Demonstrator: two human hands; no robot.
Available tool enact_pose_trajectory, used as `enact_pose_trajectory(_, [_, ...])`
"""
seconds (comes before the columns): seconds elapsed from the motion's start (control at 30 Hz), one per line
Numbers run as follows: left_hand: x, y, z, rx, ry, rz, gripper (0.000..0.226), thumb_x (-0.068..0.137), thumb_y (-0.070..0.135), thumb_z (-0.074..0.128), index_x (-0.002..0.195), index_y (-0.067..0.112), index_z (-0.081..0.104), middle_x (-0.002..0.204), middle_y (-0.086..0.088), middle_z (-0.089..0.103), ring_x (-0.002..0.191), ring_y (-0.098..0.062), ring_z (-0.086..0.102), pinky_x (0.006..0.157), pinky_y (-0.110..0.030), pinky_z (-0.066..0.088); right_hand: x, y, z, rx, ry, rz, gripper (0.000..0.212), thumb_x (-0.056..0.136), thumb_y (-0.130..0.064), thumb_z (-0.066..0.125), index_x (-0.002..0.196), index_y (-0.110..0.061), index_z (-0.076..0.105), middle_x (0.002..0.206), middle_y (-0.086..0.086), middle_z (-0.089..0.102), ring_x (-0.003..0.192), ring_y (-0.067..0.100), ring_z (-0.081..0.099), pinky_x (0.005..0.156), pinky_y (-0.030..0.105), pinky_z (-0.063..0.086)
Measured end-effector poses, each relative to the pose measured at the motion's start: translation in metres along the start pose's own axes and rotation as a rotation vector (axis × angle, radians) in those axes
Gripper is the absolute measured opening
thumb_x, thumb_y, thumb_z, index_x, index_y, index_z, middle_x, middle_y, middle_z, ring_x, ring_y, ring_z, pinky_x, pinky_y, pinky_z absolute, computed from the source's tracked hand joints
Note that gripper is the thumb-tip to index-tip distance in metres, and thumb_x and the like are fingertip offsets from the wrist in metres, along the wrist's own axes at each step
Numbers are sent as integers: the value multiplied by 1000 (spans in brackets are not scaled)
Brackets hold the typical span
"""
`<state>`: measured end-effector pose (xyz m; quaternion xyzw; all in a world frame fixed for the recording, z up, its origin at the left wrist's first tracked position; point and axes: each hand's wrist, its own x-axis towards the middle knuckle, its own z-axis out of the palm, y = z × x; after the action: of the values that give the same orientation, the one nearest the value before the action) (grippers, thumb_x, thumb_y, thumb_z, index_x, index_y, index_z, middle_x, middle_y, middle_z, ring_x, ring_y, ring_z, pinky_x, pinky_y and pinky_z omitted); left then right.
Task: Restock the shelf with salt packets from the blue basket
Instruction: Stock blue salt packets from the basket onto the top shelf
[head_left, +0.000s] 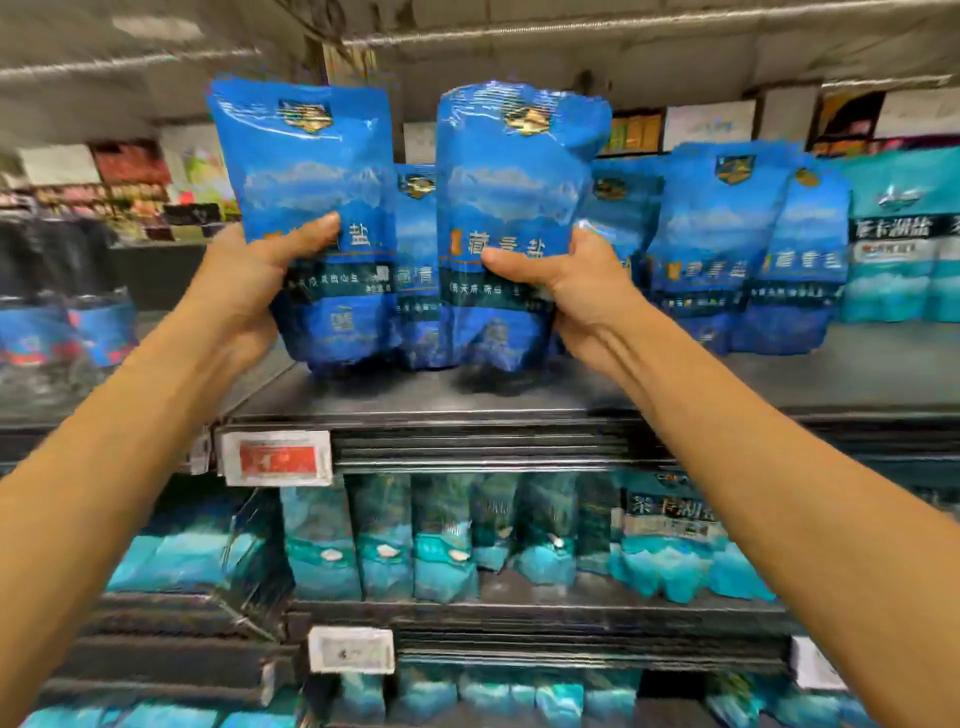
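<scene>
1. the left hand (260, 275) grips a glossy blue plastic salt packet with a mountain print (317, 218), thumb across its front and fingers behind; the right hand (566, 283) grips a second blue salt packet of the same kind (511, 208) the same way. both packets are upright, their bottoms at or just above the front of the dark flat shelf board (519, 400); i cannot tell whether they touch it. the blue basket is not in view.

2. risk, as i judge it: the film looks slick and the grip sits low on tall, soft pouches, so either could slump or slip out of the thumb pinch once the hold loosens.

3. a further risk: a third blue packet standing between the two (415, 260) and the row of blue packets to the right (737, 249) stand close by; pushing the held pair back could knock them over, domino fashion.

4. set down too near the front lip, a packet could tip forward off the shelf onto the teal packets on the shelf below (441, 545).

5. the surface is a dark, smooth shelf with a ridged front edge carrying a white price tag with a red panel (278, 457); bare board shows to the right front.

6. the room looks like a shop aisle: teal and white salt bags at far right (898, 244), more stocked shelves below, blurred goods behind at left, and a grey ceiling with pipes above.
</scene>
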<state>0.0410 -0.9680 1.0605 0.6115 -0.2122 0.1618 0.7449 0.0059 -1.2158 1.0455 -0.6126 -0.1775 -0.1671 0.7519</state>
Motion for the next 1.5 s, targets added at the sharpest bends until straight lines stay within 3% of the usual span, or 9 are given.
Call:
enact_pose_trajectory(0.27, [8,-52,-45,101,36,-87,47,88,9,68,133,-1,61,132,-17,67,114,-27,67,100,-42,56,36,51,30,-182,-202,100,44,75,7,80,117,0,67,109,11,76,92,19,72,91,34,58])
enact_pose_trajectory(0.37, [2,-52,-63,353,-33,-28,49,64,24,86,112,16,76,118,-2,76,107,-17,72,95,-35,58,36,48,16,-447,-314,73,38,76,-11,86,110,-10,69,86,-11,78,68,-3,68,58,9,50])
enact_pose_trajectory(0.47, [-8,-51,-75,605,-91,-42,54,52,46,90,103,32,79,107,10,78,100,-10,74,82,-26,61,34,47,7,-647,-323,103,52,72,-35,90,113,-16,65,98,-10,76,78,0,68,55,21,53])
enact_pose_trajectory(0.6, [-8,-49,-75,627,-76,-25,54,50,48,90,101,35,78,107,15,78,101,-4,73,85,-22,56,34,54,15,-581,-274,69,35,73,-29,90,97,-20,65,75,-21,73,68,-6,66,50,15,49])
enact_pose_trajectory(0.7, [-6,-47,-72,668,-64,-19,54,49,47,89,100,38,75,106,20,76,100,3,70,89,-21,49,37,59,24,-534,-256,50,37,74,-26,89,103,-18,67,94,-10,74,86,8,66,59,15,44])
enact_pose_trajectory(0.87, [-4,-45,-75,723,-103,-8,47,54,41,88,98,41,75,103,24,76,97,9,69,86,-19,48,36,62,34,-685,-239,-48,34,69,-38,91,76,-27,59,57,-25,64,58,-10,60,51,14,47])
enact_pose_trajectory(0.97, [-7,-44,-77,758,-122,14,57,58,38,89,111,34,70,108,25,75,100,7,69,85,-16,49,33,62,38,-865,-179,-74,57,67,-54,87,74,-11,51,69,-1,64,69,14,64,64,43,59])
enact_pose_trajectory(1.03, [-9,-46,-79,764,-116,-4,62,59,38,89,116,32,67,109,22,75,100,2,70,85,-20,52,31,62,36,-966,-164,-67,65,69,-63,81,67,-16,38,61,5,58,64,25,64,62,43,53])
enact_pose_trajectory(1.5, [-29,-52,-71,904,137,-8,71,68,74,65,118,27,47,104,18,63,93,-5,64,78,-32,52,6,52,30,-1068,-163,17,64,83,-72,62,101,-12,48,89,3,60,90,23,56,71,42,49])
